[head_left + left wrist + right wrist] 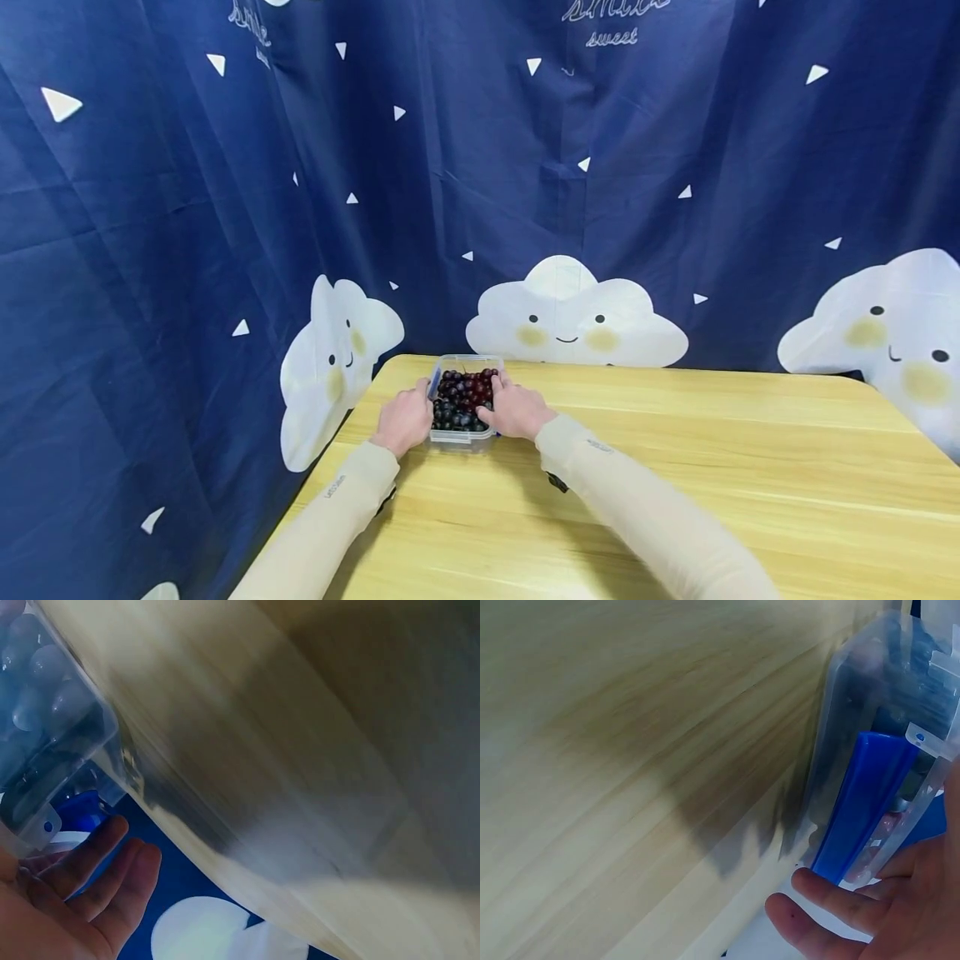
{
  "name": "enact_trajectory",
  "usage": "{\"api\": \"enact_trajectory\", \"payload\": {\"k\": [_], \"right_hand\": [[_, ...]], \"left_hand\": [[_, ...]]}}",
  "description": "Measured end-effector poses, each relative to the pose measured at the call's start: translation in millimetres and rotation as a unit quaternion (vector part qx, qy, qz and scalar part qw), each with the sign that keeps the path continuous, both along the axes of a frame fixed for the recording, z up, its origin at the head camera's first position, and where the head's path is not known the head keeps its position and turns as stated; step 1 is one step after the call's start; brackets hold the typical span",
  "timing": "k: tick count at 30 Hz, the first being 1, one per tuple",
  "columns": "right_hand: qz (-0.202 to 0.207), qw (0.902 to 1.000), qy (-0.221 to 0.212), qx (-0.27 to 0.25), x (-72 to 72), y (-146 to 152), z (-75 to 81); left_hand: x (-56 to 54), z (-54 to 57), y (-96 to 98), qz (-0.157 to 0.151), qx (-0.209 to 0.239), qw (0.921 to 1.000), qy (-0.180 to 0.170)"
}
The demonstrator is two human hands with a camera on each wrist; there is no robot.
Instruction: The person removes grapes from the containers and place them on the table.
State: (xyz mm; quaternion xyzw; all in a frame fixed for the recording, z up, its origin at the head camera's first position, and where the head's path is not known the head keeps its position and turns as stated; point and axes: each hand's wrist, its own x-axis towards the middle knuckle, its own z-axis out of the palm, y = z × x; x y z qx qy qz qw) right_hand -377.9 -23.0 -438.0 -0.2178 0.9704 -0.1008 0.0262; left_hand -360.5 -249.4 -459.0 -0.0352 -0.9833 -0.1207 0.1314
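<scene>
A clear plastic container (461, 437) holds several dark grapes (452, 414), almost black on the left and deep red toward the right. My left hand (407, 417) grips the container's left side at the rim. On the opposite side, my right hand (519, 410) holds the rim, its thumb reaching over the fruit and other fingers along the outside wall. In the right wrist view a long blue latch (866, 802) hangs down the wall beside my fingertips. Another blue latch (81, 812) shows near my left fingers in the left wrist view.
The wooden table (637, 483) extends to the right and toward me, with the container near its far left corner. A dark blue curtain (480, 167) printed with white clouds hangs behind and along the left side.
</scene>
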Motion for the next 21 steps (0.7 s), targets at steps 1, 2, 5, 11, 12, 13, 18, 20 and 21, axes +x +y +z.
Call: {"api": "enact_trajectory", "payload": {"k": [1, 2, 5, 11, 12, 13, 18, 20, 21], "right_hand": [[0.002, 1.0, 0.002, 0.001, 0.9, 2.9, 0.3], [0.003, 1.0, 0.005, 0.003, 1.6, 5.7, 0.2], [0.001, 0.9999, 0.012, 0.01, 4.6, 14.0, -0.2], [-0.004, 0.9999, 0.011, 0.012, 13.3, 30.9, 2.9], [-0.004, 0.9998, 0.014, 0.012, 14.9, 33.7, 3.2], [-0.005, 0.9998, 0.015, 0.011, 16.5, 36.2, 2.8], [0.004, 0.9996, 0.025, 0.013, 24.5, 45.9, -0.1], [0.01, 0.9994, 0.03, 0.013, 26.8, 49.3, -0.7], [0.012, 0.9993, 0.032, 0.015, 27.9, 51.2, -0.9]], "left_hand": [[0.5, 0.5, 3.1, 0.0, 0.0, 1.0, -0.002], [0.9, 0.8, 6.0, -0.002, -0.001, 1.0, -0.002], [3.2, 1.9, 14.7, -0.007, -0.004, 1.0, -0.002], [9.6, 4.0, 30.6, -0.02, -0.013, 0.9996, 0.014], [9.8, 2.9, 32.5, -0.025, -0.017, 0.9994, 0.017], [10.4, 1.7, 34.3, -0.029, -0.021, 0.9992, 0.019], [16.9, -3.3, 41.5, -0.035, -0.033, 0.9984, 0.029], [21.0, -3.3, 45.2, -0.03, -0.031, 0.9985, 0.035], [22.6, -3.3, 47.4, -0.028, -0.031, 0.9984, 0.039]]}}
